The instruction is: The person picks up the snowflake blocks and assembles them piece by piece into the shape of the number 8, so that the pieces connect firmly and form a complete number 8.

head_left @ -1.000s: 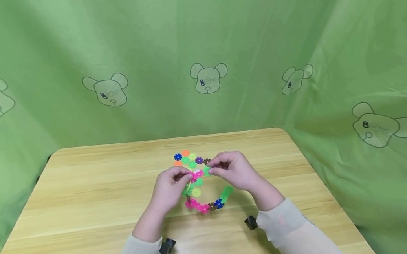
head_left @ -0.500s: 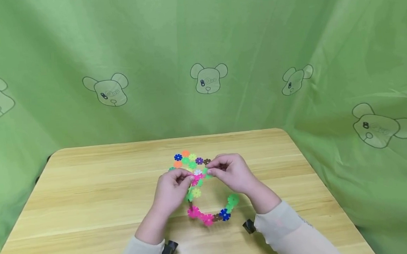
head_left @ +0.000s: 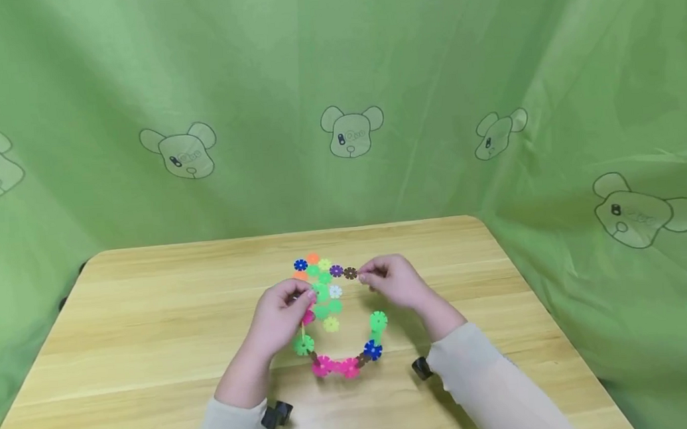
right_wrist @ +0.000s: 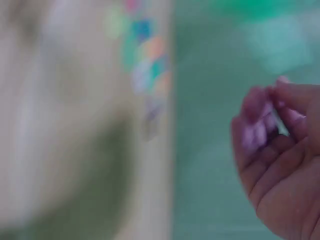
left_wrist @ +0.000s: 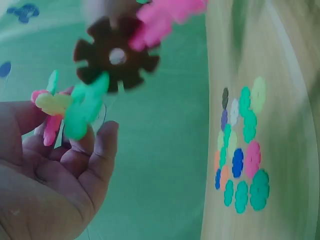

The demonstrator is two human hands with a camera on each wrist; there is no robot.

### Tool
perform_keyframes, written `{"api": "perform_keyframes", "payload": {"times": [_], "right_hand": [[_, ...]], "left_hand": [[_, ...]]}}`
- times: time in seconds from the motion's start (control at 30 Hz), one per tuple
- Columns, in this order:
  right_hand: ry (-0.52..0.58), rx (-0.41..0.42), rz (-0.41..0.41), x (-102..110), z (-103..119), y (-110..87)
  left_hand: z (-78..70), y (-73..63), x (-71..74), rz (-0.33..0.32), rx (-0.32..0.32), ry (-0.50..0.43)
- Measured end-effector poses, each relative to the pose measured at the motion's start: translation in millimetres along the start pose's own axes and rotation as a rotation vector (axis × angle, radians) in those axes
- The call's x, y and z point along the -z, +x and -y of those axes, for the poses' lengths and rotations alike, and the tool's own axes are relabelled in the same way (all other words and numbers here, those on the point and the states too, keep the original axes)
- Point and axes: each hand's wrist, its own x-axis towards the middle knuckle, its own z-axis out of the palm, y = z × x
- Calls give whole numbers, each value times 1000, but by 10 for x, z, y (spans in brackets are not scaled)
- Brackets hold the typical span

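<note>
A chain of interlocking notched snowflake discs (head_left: 323,366) hangs in a curve above the table. My left hand (head_left: 279,315) pinches it near its left end. In the left wrist view pink, yellow and green discs sit at the fingertips, with a brown disc (left_wrist: 95,60) further along the chain. A green disc (head_left: 322,292) shows beside the left fingertips. The chain's free end at right is a green disc (head_left: 378,320). My right hand (head_left: 399,284) has loosely bent fingers with nothing seen between them, its fingertips close to a loose brown disc (head_left: 350,273).
Loose discs lie in a group behind the chain, among them a white disc (head_left: 335,291), a purple disc (head_left: 337,271) and a blue disc (head_left: 301,264). The wooden table (head_left: 148,334) ends at a green curtain (head_left: 281,179) printed with bear heads.
My right hand has let go of the green disc at the chain's end and drawn away to the right. My left hand has shifted left with the chain, which has swung left.
</note>
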Motion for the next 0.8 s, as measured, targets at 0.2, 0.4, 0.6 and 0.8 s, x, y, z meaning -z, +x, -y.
{"api": "perform_keyframes", "payload": {"times": [0.2, 0.4, 0.6, 0.8], "right_hand": [[-220, -47, 176, -336, -326, 62], [-489, 39, 250, -580, -264, 163], [-564, -17, 261, -577, -251, 194], [-275, -116, 171, -385, -224, 125]], "left_hand": [[7, 18, 78, -89, 34, -121], [10, 28, 67, -99, 51, -180], [37, 30, 71, -70, 54, -189], [48, 29, 67, -35, 28, -163]]}}
